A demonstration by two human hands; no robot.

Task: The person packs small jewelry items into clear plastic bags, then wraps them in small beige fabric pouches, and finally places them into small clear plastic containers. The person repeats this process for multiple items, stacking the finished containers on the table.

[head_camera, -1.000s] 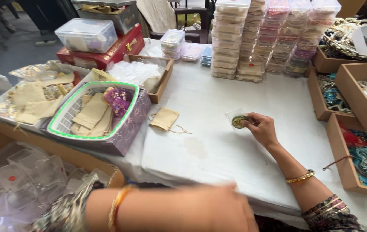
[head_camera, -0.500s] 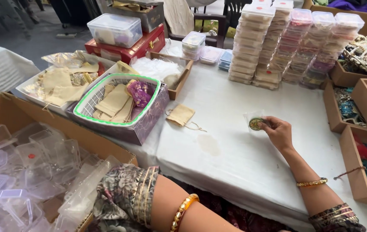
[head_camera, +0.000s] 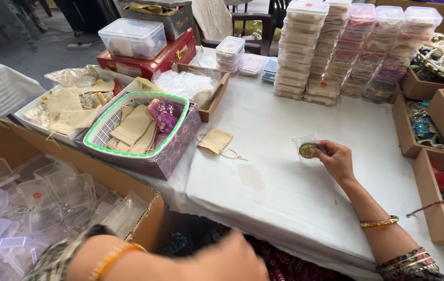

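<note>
Head view: my right hand [head_camera: 336, 160] rests on the white tablecloth [head_camera: 284, 192], fingertips pinching a small round green ornament [head_camera: 307, 150] in its clear packet, near a beige pouch [head_camera: 216, 140]. My left hand [head_camera: 227, 263] is low in frame, blurred, by the cardboard box w/ clear plastic cases [head_camera: 50, 208]; can't tell its grip.

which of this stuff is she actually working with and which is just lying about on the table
In hand:
- right hand, pinching the small clear packet with a round green piece
- left hand, blurred and low by the cardboard box of clear plastic cases

Lying about:
- beige drawstring pouch
- green-rimmed basket
- stacks of lidded containers
- wooden trays of jewellery
</note>
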